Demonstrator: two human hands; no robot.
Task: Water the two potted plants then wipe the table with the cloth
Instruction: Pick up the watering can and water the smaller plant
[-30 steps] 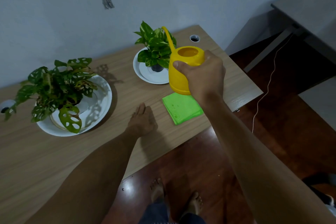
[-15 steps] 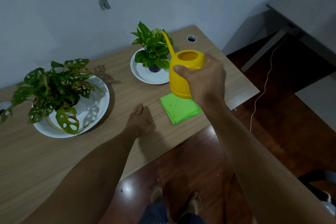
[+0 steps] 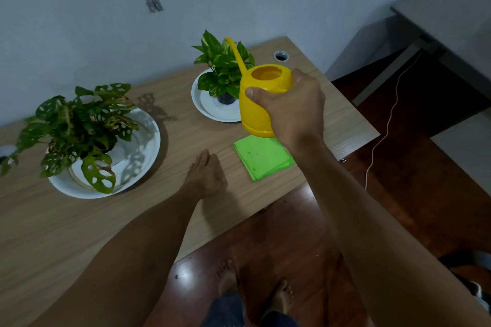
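Note:
My right hand [image 3: 295,106] grips a yellow watering can [image 3: 256,103] held in the air above the green cloth [image 3: 261,158]. Its thin spout rises over the small leafy plant [image 3: 223,66], which stands in a dark pot on a white saucer [image 3: 210,111]. A bigger plant with holed leaves [image 3: 79,127] sits in a wide white dish [image 3: 143,151] at the left. My left hand [image 3: 206,174] rests flat on the wooden table [image 3: 53,233], fingers together, between the big dish and the folded cloth.
The table stands against a pale wall, with a cable hole [image 3: 280,56] at its far right corner. A second grey table [image 3: 451,16] is to the right, and a white cord [image 3: 385,127] trails over the dark red floor. My bare feet [image 3: 255,289] show below the table edge.
The watering can has stayed over the cloth in my right hand, shifting only slightly toward the small plant. My left hand has not moved.

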